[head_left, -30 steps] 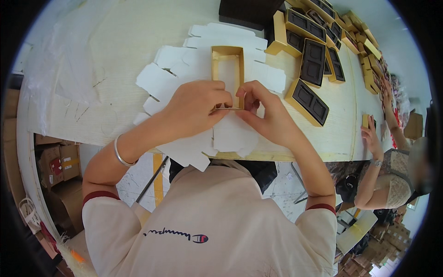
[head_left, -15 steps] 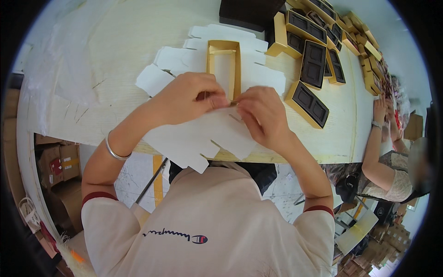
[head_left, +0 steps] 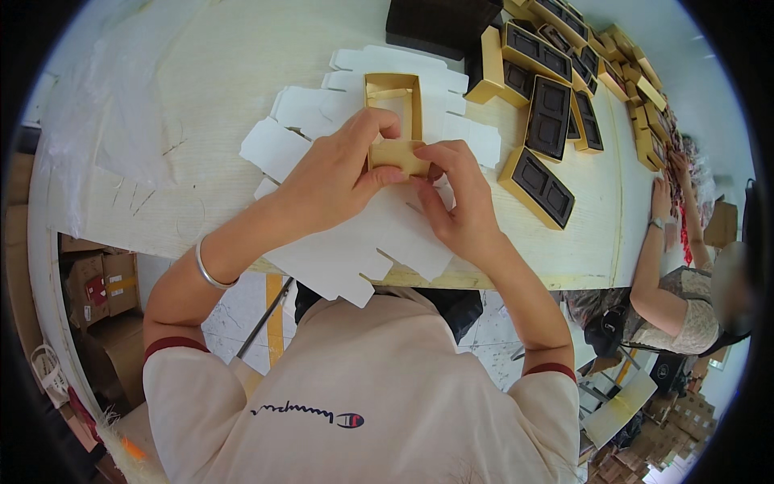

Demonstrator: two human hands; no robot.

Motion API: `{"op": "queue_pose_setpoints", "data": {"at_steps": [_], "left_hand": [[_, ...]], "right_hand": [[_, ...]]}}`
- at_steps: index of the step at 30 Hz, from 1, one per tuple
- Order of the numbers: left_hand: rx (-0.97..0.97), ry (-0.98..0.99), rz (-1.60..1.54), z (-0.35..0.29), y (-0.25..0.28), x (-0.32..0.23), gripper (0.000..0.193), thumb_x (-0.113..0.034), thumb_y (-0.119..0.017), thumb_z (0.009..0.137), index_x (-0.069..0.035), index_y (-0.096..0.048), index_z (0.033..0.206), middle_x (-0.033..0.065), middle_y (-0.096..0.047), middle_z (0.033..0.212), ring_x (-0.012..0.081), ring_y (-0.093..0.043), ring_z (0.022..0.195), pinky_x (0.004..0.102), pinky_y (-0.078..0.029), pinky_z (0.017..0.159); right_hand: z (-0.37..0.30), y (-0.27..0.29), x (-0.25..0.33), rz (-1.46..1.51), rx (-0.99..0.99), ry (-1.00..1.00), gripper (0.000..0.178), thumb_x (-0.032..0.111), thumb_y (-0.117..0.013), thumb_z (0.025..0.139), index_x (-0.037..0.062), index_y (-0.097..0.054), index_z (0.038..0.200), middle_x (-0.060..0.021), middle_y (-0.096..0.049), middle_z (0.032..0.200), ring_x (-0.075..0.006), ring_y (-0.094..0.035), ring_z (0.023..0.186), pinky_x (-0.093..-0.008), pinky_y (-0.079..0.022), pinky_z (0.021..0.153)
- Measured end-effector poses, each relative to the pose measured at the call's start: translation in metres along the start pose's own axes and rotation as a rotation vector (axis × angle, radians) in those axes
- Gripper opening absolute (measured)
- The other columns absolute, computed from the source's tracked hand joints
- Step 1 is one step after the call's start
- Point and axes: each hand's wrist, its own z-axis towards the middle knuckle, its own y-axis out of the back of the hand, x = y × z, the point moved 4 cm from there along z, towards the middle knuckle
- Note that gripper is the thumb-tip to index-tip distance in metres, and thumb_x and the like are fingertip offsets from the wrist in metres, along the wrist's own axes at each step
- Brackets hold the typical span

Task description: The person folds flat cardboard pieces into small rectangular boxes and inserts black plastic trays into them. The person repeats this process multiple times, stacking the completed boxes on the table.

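A narrow gold cardboard box point(head_left: 416, 105) stands open in front of me, on top of white cardboard blanks point(head_left: 339, 254) spread over the table. My left hand point(head_left: 343, 165) grips the near left part of the box, its thumb against the near end wall and its fingers curled over the side. At the near right corner, my right hand point(head_left: 459, 189) pinches the same end between thumb and fingers. The near end wall faces me between both hands. The right fingertips are partly hidden behind the box's corner.
Gold boxes with black inserts point(head_left: 548, 117) lie piled at the back right, beside a dark box point(head_left: 439, 28). Clear plastic sheeting point(head_left: 121, 121) covers the table's left. Another person point(head_left: 677, 298) works at the far right. Cardboard cartons point(head_left: 105, 286) sit beneath the table's left side.
The near end wall of the gold box now stands upright between my hands. My left hand has shifted its hold to the box's left side. The box has barely moved.
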Motion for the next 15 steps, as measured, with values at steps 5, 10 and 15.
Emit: {"op": "queue_pose_setpoints", "data": {"at_steps": [5, 10, 15], "left_hand": [[-0.091, 0.074, -0.138, -0.002, 0.001, 0.004, 0.032, -0.012, -0.065, 0.089, -0.007, -0.044, 0.112, 0.0064, -0.051, 0.105, 0.0127, -0.054, 0.065, 0.0264, -0.044, 0.057], [-0.159, -0.216, 0.415, -0.011, -0.01, -0.01, 0.015, -0.011, -0.069, 0.08, -0.005, -0.06, 0.09, 0.0073, -0.056, 0.095, 0.023, -0.057, 0.065, 0.0318, -0.047, 0.06], [-0.035, -0.164, 0.448, -0.006, -0.013, -0.003, 0.013, -0.012, -0.072, 0.074, -0.004, -0.065, 0.081, 0.0063, -0.058, 0.079, 0.0262, -0.058, 0.069, 0.0348, -0.047, 0.061]], "right_hand": [[-0.002, -0.003, -0.001, -0.118, 0.053, -0.026, 0.033, -0.009, -0.063, 0.076, 0.0016, -0.059, 0.107, -0.0132, -0.051, 0.104, -0.0263, -0.057, 0.078, -0.0333, -0.05, 0.067], [0.007, -0.003, 0.007, -0.505, 0.051, 0.222, 0.026, -0.001, -0.066, 0.071, 0.0035, -0.063, 0.096, -0.0098, -0.053, 0.095, -0.0249, -0.053, 0.075, -0.034, -0.043, 0.063], [0.013, -0.008, -0.003, -0.38, 0.305, 0.015, 0.018, -0.002, -0.064, 0.069, 0.0046, -0.062, 0.086, -0.0077, -0.055, 0.083, -0.0242, -0.055, 0.075, -0.0361, -0.039, 0.062]]}}
